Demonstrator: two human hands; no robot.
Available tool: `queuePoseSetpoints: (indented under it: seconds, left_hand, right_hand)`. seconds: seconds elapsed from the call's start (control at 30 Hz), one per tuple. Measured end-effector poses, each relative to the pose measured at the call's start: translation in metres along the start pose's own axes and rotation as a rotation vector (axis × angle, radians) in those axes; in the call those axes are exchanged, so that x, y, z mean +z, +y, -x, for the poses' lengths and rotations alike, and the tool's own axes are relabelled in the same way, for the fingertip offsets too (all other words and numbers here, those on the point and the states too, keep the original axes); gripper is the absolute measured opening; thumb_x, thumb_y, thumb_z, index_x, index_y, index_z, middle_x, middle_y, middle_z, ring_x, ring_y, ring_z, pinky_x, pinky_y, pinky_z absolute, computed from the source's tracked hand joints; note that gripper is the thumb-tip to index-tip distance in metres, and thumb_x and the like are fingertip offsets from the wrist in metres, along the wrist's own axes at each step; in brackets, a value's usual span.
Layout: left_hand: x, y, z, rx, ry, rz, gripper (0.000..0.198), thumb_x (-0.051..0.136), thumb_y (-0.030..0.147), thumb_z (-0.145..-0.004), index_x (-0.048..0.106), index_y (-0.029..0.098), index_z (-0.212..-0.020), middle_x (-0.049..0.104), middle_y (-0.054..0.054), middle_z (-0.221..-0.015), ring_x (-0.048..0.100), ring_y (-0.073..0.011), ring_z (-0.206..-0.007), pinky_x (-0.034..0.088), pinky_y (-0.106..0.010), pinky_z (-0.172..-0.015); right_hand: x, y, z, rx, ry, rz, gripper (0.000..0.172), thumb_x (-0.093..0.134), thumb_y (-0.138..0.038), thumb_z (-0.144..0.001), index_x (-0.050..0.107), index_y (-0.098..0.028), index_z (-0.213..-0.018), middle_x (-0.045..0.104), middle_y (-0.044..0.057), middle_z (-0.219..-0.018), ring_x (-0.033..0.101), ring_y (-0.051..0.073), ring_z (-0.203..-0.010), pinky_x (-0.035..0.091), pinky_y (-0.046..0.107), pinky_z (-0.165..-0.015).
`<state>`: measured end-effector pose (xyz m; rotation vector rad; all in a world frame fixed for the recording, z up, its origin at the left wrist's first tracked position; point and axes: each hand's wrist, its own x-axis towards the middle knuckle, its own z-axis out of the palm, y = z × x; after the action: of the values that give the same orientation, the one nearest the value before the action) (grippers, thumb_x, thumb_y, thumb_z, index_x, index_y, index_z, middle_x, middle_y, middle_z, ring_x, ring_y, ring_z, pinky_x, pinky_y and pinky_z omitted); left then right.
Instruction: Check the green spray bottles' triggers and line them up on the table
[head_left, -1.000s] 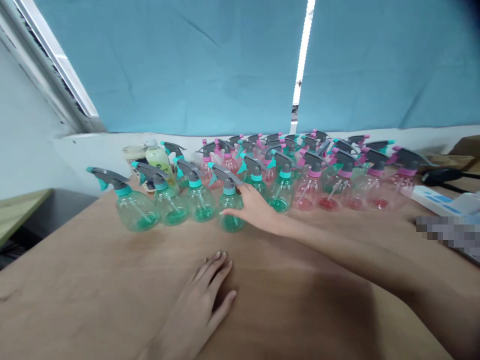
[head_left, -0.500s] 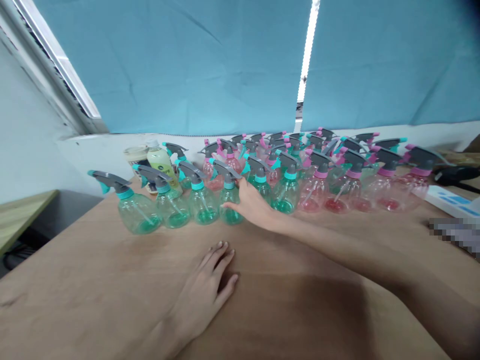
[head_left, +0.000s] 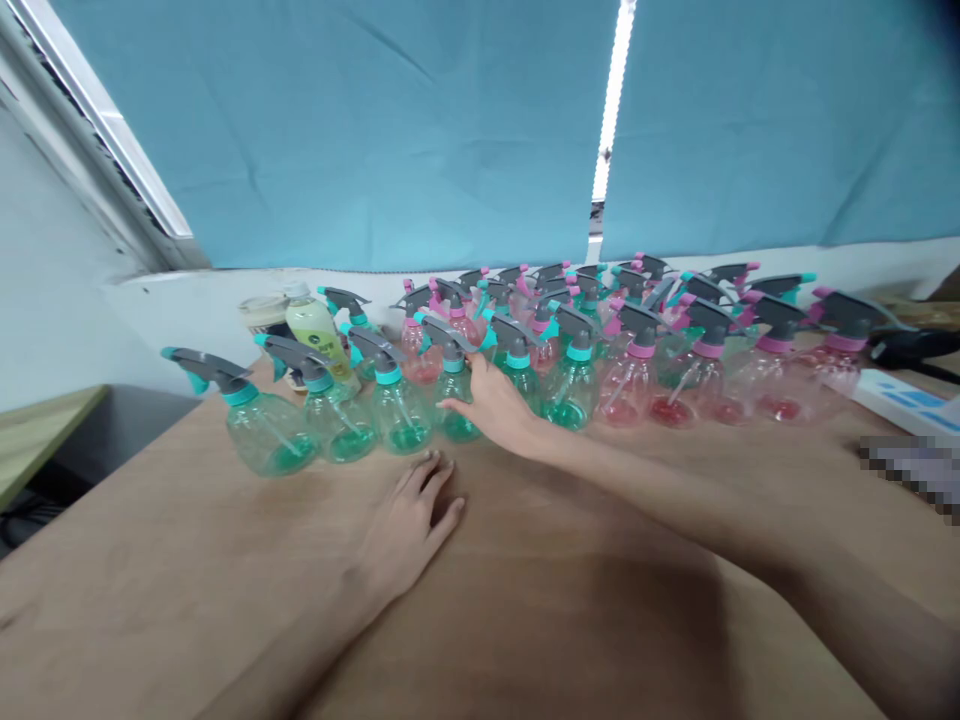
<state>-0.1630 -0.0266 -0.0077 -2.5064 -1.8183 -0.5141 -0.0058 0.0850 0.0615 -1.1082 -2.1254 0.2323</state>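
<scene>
Near the middle of the frame, the right hand is wrapped around the near side of a green spray bottle, thumb across the front of its clear body and the other fingers curled behind, mostly hidden; the grip looks closed on it. That bottle stands upright, its grey trigger head pointing to the left of the frame, with a turquoise collar and green in its base. The left hand lies palm down on the tabletop at lower centre, its fingers loosely spread and holding nothing, their tips just below the row of bottles. Three more green bottles stand in line to the left of the gripped one, the leftmost nearest the frame's left side. To its right come two further green ones, partly behind the right hand, then a run of pink bottles, with a mixed cluster crowded behind. At left of centre, a labelled pale-green bottle stands beside a tub. A blue curtain fills the upper frame.
</scene>
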Motion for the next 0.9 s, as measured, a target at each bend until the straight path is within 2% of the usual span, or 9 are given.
queuePoseSetpoints:
  seconds: [0.27, 0.37, 0.47, 0.53, 0.6, 0.67, 0.73, 0.77, 0.9]
  left_hand:
    - [-0.003, -0.003, -0.005, -0.024, 0.014, -0.006, 0.047, 0.041, 0.043, -0.096, 0.053, 0.013, -0.13, 0.049, -0.014, -0.14, 0.044, -0.0291, -0.129, 0.036, -0.046, -0.106]
    - [-0.002, -0.004, -0.005, -0.021, 0.024, -0.005, 0.048, 0.04, 0.045, -0.097, 0.052, 0.014, -0.131, 0.049, -0.014, -0.14, 0.044, -0.0289, -0.129, 0.035, -0.047, -0.106]
    - [0.001, -0.007, -0.004, -0.014, 0.035, 0.003, 0.049, 0.039, 0.045, -0.097, 0.05, 0.014, -0.132, 0.048, -0.014, -0.14, 0.043, -0.0287, -0.13, 0.035, -0.047, -0.106]
    - [0.003, -0.008, -0.003, -0.01, 0.045, 0.01, 0.048, 0.039, 0.045, -0.097, 0.049, 0.014, -0.133, 0.047, -0.013, -0.141, 0.042, -0.0284, -0.13, 0.035, -0.047, -0.106]
    - [0.004, -0.01, -0.002, -0.007, 0.055, 0.018, 0.047, 0.039, 0.045, -0.097, 0.05, 0.015, -0.132, 0.047, -0.013, -0.141, 0.042, -0.0283, -0.13, 0.035, -0.047, -0.106]
    - [0.004, -0.011, -0.001, -0.002, 0.065, 0.03, 0.045, 0.04, 0.044, -0.097, 0.051, 0.016, -0.13, 0.048, -0.012, -0.14, 0.043, -0.0281, -0.13, 0.035, -0.047, -0.106]
    - [0.004, -0.011, -0.001, 0.005, 0.075, 0.045, 0.043, 0.04, 0.043, -0.097, 0.052, 0.016, -0.128, 0.05, -0.012, -0.138, 0.044, -0.0276, -0.129, 0.035, -0.047, -0.106]
    - [0.004, -0.011, -0.001, 0.01, 0.08, 0.054, 0.042, 0.04, 0.042, -0.097, 0.053, 0.017, -0.128, 0.051, -0.011, -0.137, 0.044, -0.0274, -0.129, 0.035, -0.047, -0.107]
    - [0.005, -0.009, -0.001, 0.034, 0.091, 0.091, 0.037, 0.041, 0.04, -0.097, 0.054, 0.019, -0.125, 0.053, -0.009, -0.135, 0.047, -0.0266, -0.127, 0.038, -0.045, -0.105]
  right_hand:
    - [0.002, 0.004, -0.001, 0.012, -0.017, -0.02, 0.064, 0.069, -0.036, -0.08, 0.041, -0.001, -0.126, 0.065, 0.025, -0.104, 0.066, 0.035, -0.1, 0.053, 0.043, -0.078]
    - [0.004, 0.005, -0.001, 0.004, -0.013, -0.046, 0.069, 0.069, -0.035, -0.08, 0.038, 0.001, -0.13, 0.062, 0.028, -0.112, 0.064, 0.036, -0.105, 0.052, 0.045, -0.083]
    - [0.003, 0.004, 0.005, -0.018, -0.006, -0.076, 0.075, 0.068, -0.037, -0.081, 0.032, -0.001, -0.136, 0.054, 0.03, -0.128, 0.055, 0.036, -0.12, 0.048, 0.047, -0.093]
    - [-0.002, 0.004, 0.014, -0.047, 0.001, -0.096, 0.076, 0.067, -0.038, -0.081, 0.03, -0.005, -0.139, 0.046, 0.027, -0.138, 0.047, 0.032, -0.129, 0.044, 0.046, -0.101]
    - [-0.013, 0.007, 0.025, -0.076, 0.011, -0.112, 0.069, 0.065, -0.035, -0.083, 0.032, -0.011, -0.139, 0.045, 0.02, -0.143, 0.044, 0.027, -0.132, 0.041, 0.044, -0.104]
    - [-0.028, 0.013, 0.038, -0.081, 0.017, -0.12, 0.055, 0.062, -0.032, -0.086, 0.041, -0.014, -0.134, 0.053, 0.014, -0.136, 0.054, 0.024, -0.122, 0.048, 0.039, -0.098]
    - [-0.045, 0.022, 0.048, -0.055, 0.027, -0.114, 0.034, 0.059, -0.03, -0.088, 0.055, -0.015, -0.118, 0.066, 0.01, -0.117, 0.067, 0.02, -0.098, 0.054, 0.033, -0.082]
    - [-0.053, 0.028, 0.052, -0.036, 0.037, -0.104, 0.025, 0.058, -0.03, -0.089, 0.06, -0.017, -0.11, 0.069, 0.008, -0.109, 0.068, 0.018, -0.087, 0.055, 0.032, -0.076]
    - [-0.074, 0.05, 0.057, 0.067, 0.098, -0.04, 0.025, 0.059, -0.035, -0.087, 0.064, -0.016, -0.103, 0.071, 0.008, -0.1, 0.067, 0.02, -0.077, 0.053, 0.037, -0.075]
